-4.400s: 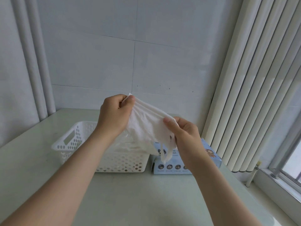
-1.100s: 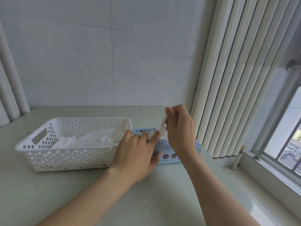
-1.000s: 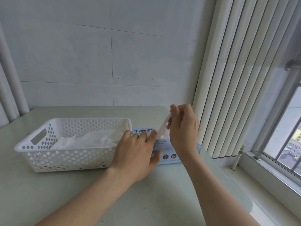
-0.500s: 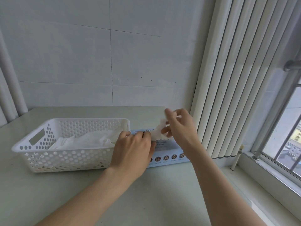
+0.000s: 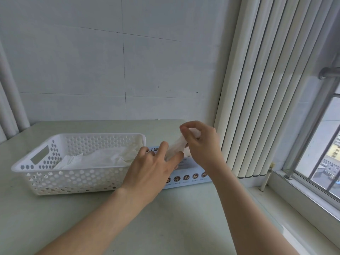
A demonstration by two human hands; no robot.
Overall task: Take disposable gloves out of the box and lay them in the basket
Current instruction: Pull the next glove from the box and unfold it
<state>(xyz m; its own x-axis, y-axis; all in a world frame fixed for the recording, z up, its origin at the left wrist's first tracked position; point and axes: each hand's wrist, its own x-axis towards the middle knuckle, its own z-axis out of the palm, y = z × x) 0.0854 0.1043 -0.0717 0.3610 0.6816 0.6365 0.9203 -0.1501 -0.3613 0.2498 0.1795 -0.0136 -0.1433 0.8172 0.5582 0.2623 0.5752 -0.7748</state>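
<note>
A white perforated basket (image 5: 60, 183) stands on the pale table, with white gloves (image 5: 103, 159) lying inside it. Right beside it lies the light blue glove box (image 5: 189, 178). My left hand (image 5: 152, 170) rests flat on the box top, fingers spread, holding it down. My right hand (image 5: 201, 144) is just above the box, pinching a white glove (image 5: 174, 149) that stretches from my fingers down to the box opening. The opening itself is hidden behind my hands.
A white tiled wall (image 5: 110, 70) stands behind the table. Vertical blinds (image 5: 266, 89) hang close to the right of the box. A window with a metal rail (image 5: 329, 74) and a sill lies at the far right, beyond the table's right edge.
The earlier glove now lies in the basket. My left hand stays on the box; my right hand has drawn a new glove a little farther up out of it.
</note>
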